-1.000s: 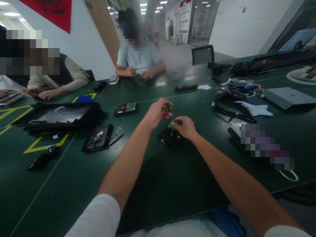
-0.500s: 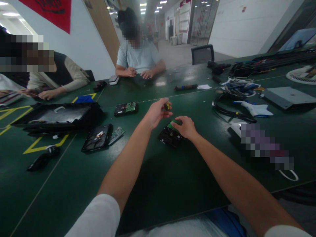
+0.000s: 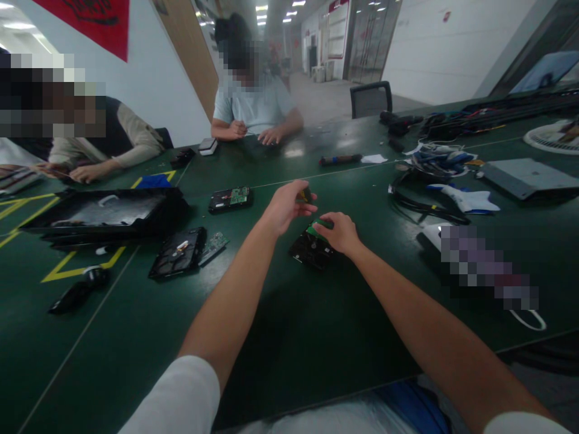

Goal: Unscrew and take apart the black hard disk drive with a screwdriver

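Note:
A black hard drive with a green circuit board lies at an angle on the green table in front of me. My right hand grips its far right edge, thumb and fingers curled at the circuit board. Just above the drive's far end, my left hand has its fingers closed round a short black-and-yellow screwdriver. Only part of the handle shows; the tip is hidden, so whether it touches the drive I cannot tell.
To the left are another hard drive, an opened black drive, a loose circuit board and a black tray. A blurred-out pack, cables and a silver box lie right. Two people sit across.
The screwdriver handle has turned a little in my left hand, showing more black and less yellow. My right hand and the hard drive stay in place.

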{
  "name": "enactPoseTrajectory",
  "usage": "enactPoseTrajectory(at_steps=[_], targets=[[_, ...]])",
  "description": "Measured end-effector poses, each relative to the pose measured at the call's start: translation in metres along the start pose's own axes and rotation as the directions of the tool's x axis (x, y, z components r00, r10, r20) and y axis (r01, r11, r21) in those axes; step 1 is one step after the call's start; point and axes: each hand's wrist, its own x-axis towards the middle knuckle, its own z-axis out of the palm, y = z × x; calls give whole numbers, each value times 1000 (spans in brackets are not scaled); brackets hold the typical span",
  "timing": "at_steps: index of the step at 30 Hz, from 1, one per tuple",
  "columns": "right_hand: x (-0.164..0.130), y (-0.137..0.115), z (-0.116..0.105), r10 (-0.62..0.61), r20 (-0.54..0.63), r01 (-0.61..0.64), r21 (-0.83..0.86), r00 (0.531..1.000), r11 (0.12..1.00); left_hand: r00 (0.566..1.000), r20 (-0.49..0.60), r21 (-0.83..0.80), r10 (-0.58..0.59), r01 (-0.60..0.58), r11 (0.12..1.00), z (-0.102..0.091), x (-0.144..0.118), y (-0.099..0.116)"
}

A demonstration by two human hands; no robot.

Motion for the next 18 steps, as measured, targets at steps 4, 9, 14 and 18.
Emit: enactPoseTrajectory(at_steps=[4,9,14,18], targets=[[1,0,1,-8,-3,8,-3,1000,1000,1000,-11,11,19,-19,1000,0,-1,1],[1,0,0,3,4,-3,-11,1000,1000,999,28,-11,-37,38,999,0,0,1],[0,-1,-1,-2,5,2,-11,1000,1000,1000,13,-16,-23,23,1000,-2,2,-1],[0,0,-1,-8,3,8,-4,1000,1000,1000,13,22,3,-3,1000,-2,1,0]])
